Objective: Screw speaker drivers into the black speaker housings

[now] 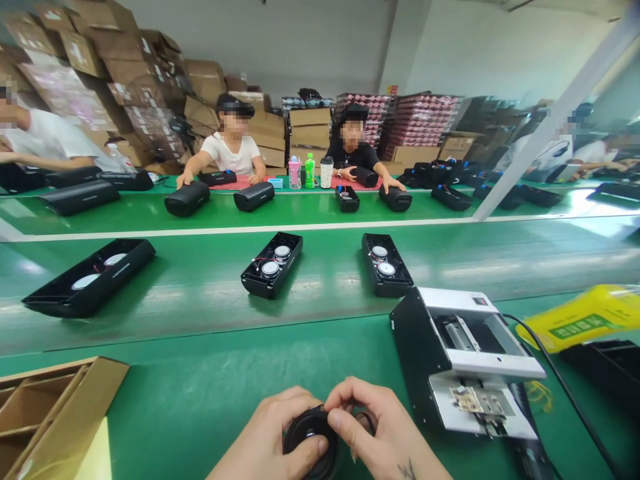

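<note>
Black, the disc (303, 430) sat clasped in the left hand (275, 437), thumb across its face, while the right hand (381, 427), curled inward, apparently pinched its edge.

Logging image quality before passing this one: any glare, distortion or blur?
Head view: glare on the green belt, strongest far right; wide-angle stretching toward the edges; co-workers at far right soft; left hand and right hand fairly clear, black round part between them dark.
</note>
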`<state>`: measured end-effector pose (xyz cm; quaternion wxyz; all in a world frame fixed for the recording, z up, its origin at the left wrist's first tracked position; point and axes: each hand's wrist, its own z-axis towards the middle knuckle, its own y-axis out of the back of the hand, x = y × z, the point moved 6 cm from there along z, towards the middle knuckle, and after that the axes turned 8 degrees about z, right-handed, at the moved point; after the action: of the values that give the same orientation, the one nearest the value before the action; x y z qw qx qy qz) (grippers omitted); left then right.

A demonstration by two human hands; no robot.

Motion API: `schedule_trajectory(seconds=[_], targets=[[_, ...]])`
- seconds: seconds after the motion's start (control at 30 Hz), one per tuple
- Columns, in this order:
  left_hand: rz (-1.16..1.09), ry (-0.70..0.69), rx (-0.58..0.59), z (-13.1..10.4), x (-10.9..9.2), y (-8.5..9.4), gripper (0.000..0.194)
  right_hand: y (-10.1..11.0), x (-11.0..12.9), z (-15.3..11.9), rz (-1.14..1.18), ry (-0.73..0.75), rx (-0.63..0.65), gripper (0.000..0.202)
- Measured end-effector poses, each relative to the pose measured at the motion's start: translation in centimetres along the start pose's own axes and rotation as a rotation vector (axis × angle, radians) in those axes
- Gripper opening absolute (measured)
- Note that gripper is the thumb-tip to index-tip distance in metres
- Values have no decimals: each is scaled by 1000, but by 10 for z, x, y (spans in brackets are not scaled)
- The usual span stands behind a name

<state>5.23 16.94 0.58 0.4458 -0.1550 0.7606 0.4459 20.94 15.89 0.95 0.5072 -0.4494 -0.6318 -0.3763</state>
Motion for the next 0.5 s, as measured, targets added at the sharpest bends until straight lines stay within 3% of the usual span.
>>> schedule_trajectory(seconds=[0.5], targets=[[44, 119, 85, -16, -9, -7, 21, -2, 4, -3, -62, -49, -43, 21]])
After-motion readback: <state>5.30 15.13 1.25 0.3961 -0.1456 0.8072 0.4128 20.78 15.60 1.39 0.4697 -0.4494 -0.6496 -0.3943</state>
